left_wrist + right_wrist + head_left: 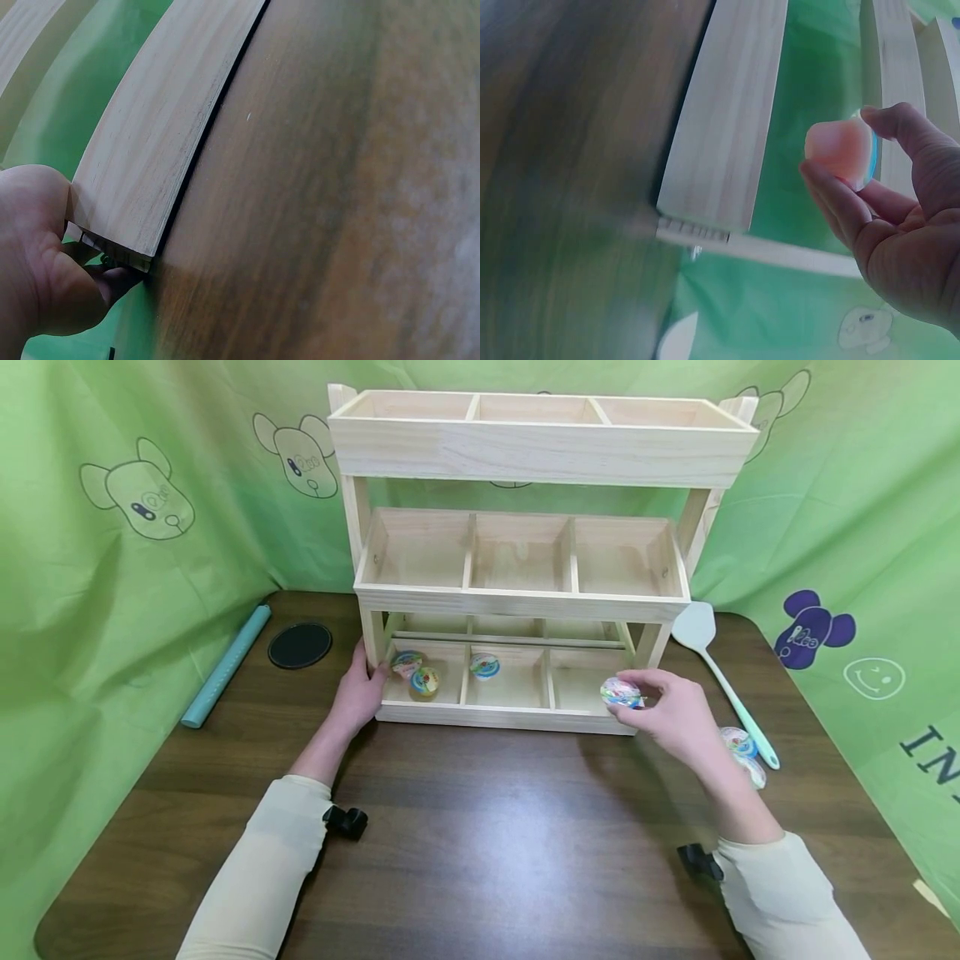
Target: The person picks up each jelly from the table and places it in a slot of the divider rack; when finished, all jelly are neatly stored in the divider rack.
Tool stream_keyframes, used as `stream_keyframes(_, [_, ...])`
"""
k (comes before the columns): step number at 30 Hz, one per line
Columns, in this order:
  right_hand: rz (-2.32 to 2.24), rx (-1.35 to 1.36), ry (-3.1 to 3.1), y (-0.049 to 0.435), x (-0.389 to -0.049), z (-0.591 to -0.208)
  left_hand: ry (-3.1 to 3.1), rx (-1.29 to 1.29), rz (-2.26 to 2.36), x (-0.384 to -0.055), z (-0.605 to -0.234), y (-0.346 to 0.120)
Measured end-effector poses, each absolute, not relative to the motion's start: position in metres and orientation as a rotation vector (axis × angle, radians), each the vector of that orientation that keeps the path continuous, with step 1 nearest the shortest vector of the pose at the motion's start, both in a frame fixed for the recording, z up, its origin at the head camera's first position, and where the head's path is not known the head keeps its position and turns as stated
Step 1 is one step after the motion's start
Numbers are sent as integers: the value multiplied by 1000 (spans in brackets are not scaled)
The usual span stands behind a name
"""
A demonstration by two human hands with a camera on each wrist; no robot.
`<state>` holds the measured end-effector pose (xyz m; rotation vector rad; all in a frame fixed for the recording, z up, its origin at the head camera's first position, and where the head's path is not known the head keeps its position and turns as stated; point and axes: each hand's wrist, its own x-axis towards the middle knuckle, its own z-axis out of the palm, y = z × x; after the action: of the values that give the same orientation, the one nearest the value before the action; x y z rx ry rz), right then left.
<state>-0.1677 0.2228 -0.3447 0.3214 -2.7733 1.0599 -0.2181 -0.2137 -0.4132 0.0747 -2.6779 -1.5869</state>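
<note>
My right hand [671, 710] pinches a jelly cup [621, 692] between thumb and fingers, just over the front of the bottom tier's right compartment. In the right wrist view the jelly cup [840, 152] shows pinkish contents and a blue-edged lid. My left hand [358, 689] grips the lower left corner of a three-tier wooden rack [517, 606], with the thumb at the front board [150, 142] in the left wrist view. Two jelly cups [425, 682] lie in the bottom left compartment, and another jelly cup [484, 666] is in the bottom middle one.
Right of the rack, a pale spatula [720, 672] lies on the brown table [480, 843]. Two more jelly cups [738, 742] sit by its handle, partly behind my right wrist. At the left are a black disc [300, 645] and a teal rod [227, 667]. Green cloth [210, 568] hangs around the table.
</note>
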Motion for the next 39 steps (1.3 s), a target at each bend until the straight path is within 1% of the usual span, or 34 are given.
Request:
stream_keyframes(20, [1246, 421, -2826, 173, -198, -352, -2674, 71, -1569, -217, -415, -215])
stream_keyframes(29, [1258, 466, -2850, 151, -208, -357, -2667, 76, -1586, -215, -414, -212])
stream_keyframes(39, [1234, 447, -2888, 133, -219, -363, -2667, 80, -1576, -216, -414, -213])
